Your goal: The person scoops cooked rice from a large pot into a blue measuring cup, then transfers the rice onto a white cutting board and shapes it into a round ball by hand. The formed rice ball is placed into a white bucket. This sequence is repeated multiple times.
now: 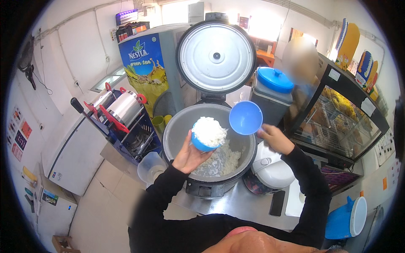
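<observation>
My left hand [193, 157] holds a small blue bowl [204, 146] from below and the side. Cooked white rice [209, 131] is heaped above its rim. Under it stands a large rice cooker [172, 126] with a grey inner pot and more rice [232, 159] low inside. The cooker's round metal lid [202, 57] is raised at the back. In my right hand [276, 139] is the handle of a round blue scoop [246, 117], its bowl above the pot's right rim. I see no rice in the scoop; my fingers hide most of its handle.
A smaller white rice cooker [275, 170] and a dark phone [277, 203] rest on the metal counter [234, 205]. A lidded container [272, 101] and a glass food display [341, 117] stand right. Left are a cup sealing machine [126, 109] and a clear pitcher [151, 167]. A person [299, 69] stands beyond.
</observation>
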`<action>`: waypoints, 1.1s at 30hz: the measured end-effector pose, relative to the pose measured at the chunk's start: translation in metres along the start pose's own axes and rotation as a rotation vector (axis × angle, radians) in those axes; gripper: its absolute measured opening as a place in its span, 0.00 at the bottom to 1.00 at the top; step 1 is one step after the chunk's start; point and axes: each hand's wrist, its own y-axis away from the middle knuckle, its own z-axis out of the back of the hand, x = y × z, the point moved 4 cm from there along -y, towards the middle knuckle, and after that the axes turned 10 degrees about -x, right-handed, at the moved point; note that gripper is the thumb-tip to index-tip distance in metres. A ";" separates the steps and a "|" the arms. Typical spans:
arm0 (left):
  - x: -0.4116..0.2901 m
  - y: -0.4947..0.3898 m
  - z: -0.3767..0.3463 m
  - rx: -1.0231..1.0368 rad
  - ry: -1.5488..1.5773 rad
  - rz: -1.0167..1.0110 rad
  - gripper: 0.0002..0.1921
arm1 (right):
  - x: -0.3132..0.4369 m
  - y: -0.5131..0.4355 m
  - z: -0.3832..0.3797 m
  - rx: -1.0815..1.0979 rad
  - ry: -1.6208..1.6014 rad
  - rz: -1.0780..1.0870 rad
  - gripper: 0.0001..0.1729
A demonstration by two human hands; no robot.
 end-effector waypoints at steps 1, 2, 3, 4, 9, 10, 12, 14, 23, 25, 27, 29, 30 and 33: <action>-0.002 0.001 -0.001 -0.009 -0.055 -0.027 0.36 | -0.009 0.001 -0.013 0.160 -0.294 -0.159 0.19; -0.004 0.002 -0.001 -0.018 -0.110 -0.054 0.36 | -0.010 0.002 -0.015 0.246 -0.339 -0.249 0.18; -0.005 0.002 0.000 -0.028 -0.161 -0.055 0.36 | -0.013 0.003 -0.018 0.331 -0.389 -0.340 0.17; -0.006 0.002 0.001 -0.037 -0.213 -0.056 0.35 | -0.013 0.001 -0.019 0.299 -0.383 -0.262 0.18; -0.006 0.002 0.010 -0.064 -0.286 -0.011 0.35 | 0.016 0.005 -0.026 0.274 -0.203 -0.050 0.18; -0.005 0.002 0.010 -0.069 -0.290 -0.007 0.35 | 0.013 0.000 -0.021 0.166 -0.079 0.050 0.18; -0.004 0.000 0.013 -0.067 -0.276 0.008 0.35 | 0.005 -0.015 -0.009 -0.050 0.172 0.244 0.18; -0.005 -0.001 0.021 -0.071 -0.245 0.017 0.35 | 0.014 -0.016 -0.004 0.196 -0.047 -0.106 0.20; -0.005 -0.002 0.013 -0.054 -0.333 -0.044 0.36 | 0.018 0.000 -0.037 0.537 -0.058 -0.181 0.23; -0.006 -0.003 0.018 -0.084 -0.415 -0.110 0.36 | 0.029 0.001 -0.041 0.294 0.083 0.182 0.24; -0.006 -0.002 0.017 -0.105 -0.417 -0.120 0.36 | 0.029 -0.003 -0.039 0.243 0.135 0.264 0.24; -0.008 0.000 0.011 -0.115 -0.340 -0.075 0.36 | 0.037 -0.005 -0.026 0.411 0.067 -0.031 0.24; -0.009 -0.001 0.010 -0.064 -0.322 -0.034 0.37 | 0.033 -0.013 -0.017 0.481 -0.026 -0.142 0.23; -0.009 -0.008 0.007 0.058 -0.276 0.081 0.38 | 0.003 -0.033 -0.008 0.627 -0.297 -0.352 0.21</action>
